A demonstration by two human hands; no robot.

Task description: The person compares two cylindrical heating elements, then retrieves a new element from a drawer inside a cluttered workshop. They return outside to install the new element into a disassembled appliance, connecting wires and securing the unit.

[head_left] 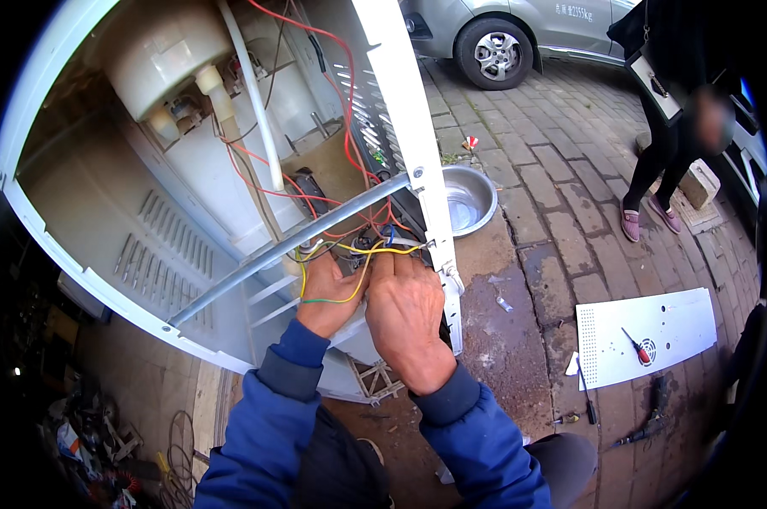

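Observation:
Both my hands reach into the lower front of an open white metal cabinet [438, 212], below its slanted grey crossbar [332, 219]. My left hand [326, 297] is closed among the wires, its thumb toward the other hand and its fingertips hidden. Beside it, my right hand [404, 314] has its fingers curled down, back of the hand up; what they grip is concealed. A yellow-green wire [337, 299] loops across my left hand. Just above the knuckles runs a yellow wire [379, 250] to the cabinet's right edge. Red wires [349, 144] hang inside.
Inside the cabinet are a rounded tank [167, 55] and a white pipe [254, 102]. A metal basin [468, 202] stands right of it. On the paving lie a white panel [688, 318] bearing a red-handled screwdriver [638, 348], and a power drill [655, 411]. A person [655, 153] stands near a silver van [561, 30].

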